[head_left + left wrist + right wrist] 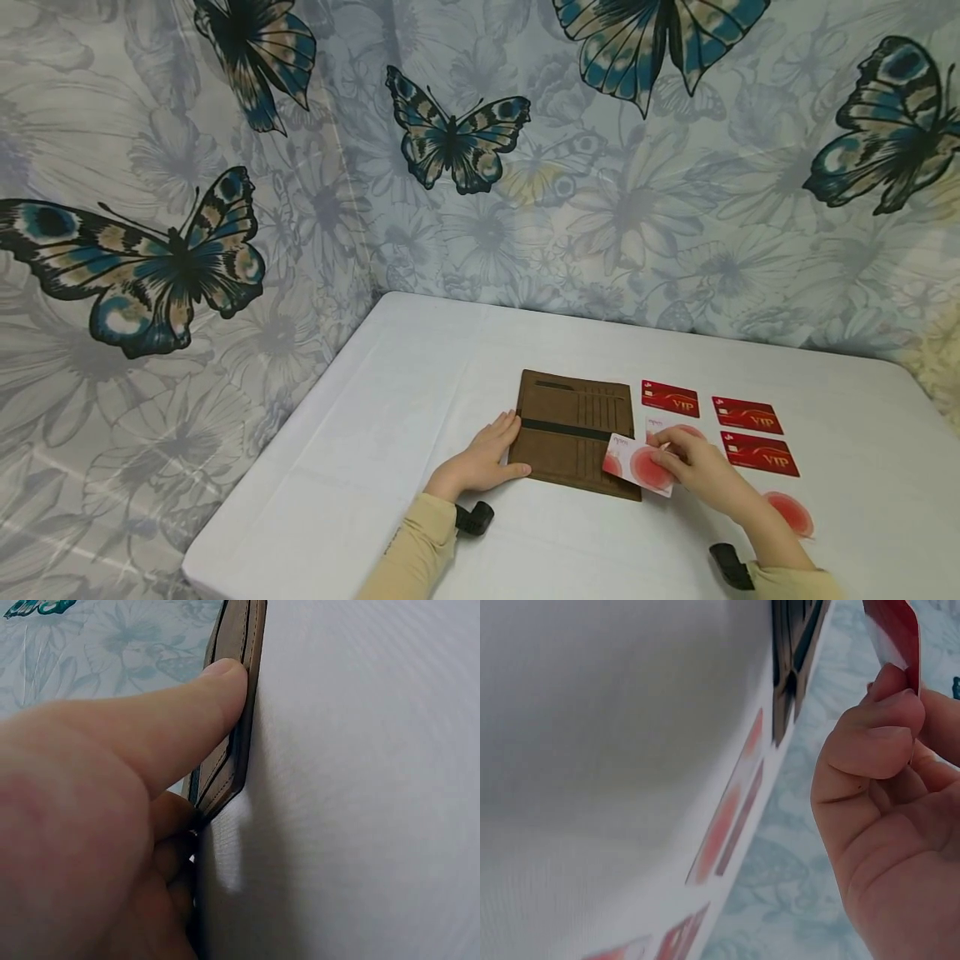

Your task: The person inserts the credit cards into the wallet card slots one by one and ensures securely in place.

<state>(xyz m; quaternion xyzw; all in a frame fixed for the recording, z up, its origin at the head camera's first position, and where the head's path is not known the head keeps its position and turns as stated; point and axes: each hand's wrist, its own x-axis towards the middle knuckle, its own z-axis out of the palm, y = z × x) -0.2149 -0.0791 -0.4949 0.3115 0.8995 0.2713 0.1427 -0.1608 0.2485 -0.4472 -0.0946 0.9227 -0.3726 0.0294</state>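
An open brown wallet (pixel 558 460) with card slots and a dark band across its middle lies on the table. My left hand (pixel 483 460) rests at its left edge, and in the left wrist view the thumb (pixel 214 694) presses on the wallet's border. My right hand (pixel 697 467) pinches a white card (pixel 626 458) with a red circle between thumb and fingers, over the wallet's lower right part. In the right wrist view this card (pixel 904 634) is raised above the table, its upper part cut off by the frame.
Three red VIP cards (pixel 670 398) lie right of the wallet. A second white-and-red card (pixel 656 427) is partly hidden behind my right hand; another (pixel 791 512) lies beside my right forearm. The white table (pixel 337 467) meets a butterfly-patterned wall covering (pixel 480 233) at the back.
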